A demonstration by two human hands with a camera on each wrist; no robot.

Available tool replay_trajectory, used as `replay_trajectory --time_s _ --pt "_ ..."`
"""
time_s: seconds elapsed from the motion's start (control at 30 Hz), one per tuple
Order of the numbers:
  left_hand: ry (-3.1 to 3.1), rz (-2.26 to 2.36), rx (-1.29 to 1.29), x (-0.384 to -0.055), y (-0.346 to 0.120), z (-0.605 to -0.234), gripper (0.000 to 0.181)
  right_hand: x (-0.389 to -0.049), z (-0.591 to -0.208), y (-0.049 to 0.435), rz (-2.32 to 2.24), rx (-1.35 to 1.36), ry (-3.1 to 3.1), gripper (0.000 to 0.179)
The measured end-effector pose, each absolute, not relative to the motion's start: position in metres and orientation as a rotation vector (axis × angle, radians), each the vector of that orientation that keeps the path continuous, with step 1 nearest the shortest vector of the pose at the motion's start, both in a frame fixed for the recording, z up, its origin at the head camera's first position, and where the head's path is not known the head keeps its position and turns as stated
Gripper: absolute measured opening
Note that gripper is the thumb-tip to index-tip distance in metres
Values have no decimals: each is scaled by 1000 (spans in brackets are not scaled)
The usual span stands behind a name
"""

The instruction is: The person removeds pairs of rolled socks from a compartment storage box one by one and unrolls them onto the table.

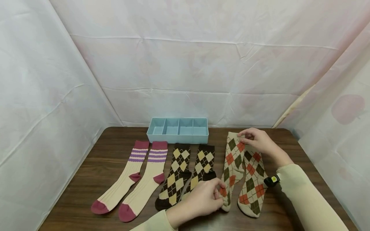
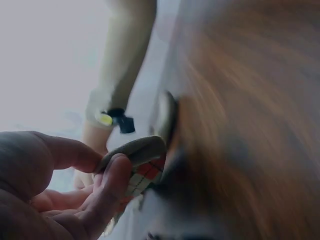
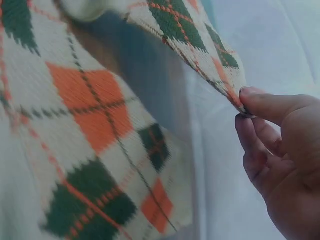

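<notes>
A beige argyle sock [image 1: 230, 158] with orange and green diamonds is held at both ends. My right hand [image 1: 258, 140] pinches its cuff between thumb and fingers, as the right wrist view shows with the hand [image 3: 285, 135] at the sock's corner. Near the toe, my left hand [image 1: 201, 198] pinches the other end; in the left wrist view that hand [image 2: 75, 190] has thumb and finger on the sock's toe [image 2: 145, 162]. The matching argyle sock [image 1: 252, 183] lies flat to the right, partly under my right wrist.
Two brown-and-yellow argyle socks [image 1: 177, 173] lie left of the held sock, one partly behind my left hand. Farther left are two cream socks [image 1: 151, 173] with maroon toes and purple stripes. A blue divided box [image 1: 177, 139] stands at the table's back edge.
</notes>
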State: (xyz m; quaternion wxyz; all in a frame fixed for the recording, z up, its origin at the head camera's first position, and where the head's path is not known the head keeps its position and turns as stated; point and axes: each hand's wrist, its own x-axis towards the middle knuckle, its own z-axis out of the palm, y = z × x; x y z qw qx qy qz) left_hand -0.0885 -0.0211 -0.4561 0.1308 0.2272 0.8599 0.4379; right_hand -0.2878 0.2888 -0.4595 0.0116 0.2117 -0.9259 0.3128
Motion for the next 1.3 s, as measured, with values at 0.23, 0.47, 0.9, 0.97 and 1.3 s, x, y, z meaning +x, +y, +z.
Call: replay_trajectory --time_s 0.23,0.47,0.9,0.97,1.3 --pt "2536 1067 724 -93 -31 -475 35 -293 -481 283 899 788 -2968 23" --pt "2584 886 736 -88 -29 -479 36 -291 -493 283 848 877 -3040 26" --pt "2573 876 757 -88 -28 -481 36 -289 -491 282 756 958 -3053 30" --pt "2581 909 757 -89 -32 -482 35 -285 -486 282 734 990 -3049 34" --pt "2885 1094 702 -121 -140 -455 26 -243 -436 302 578 1067 -2923 57"
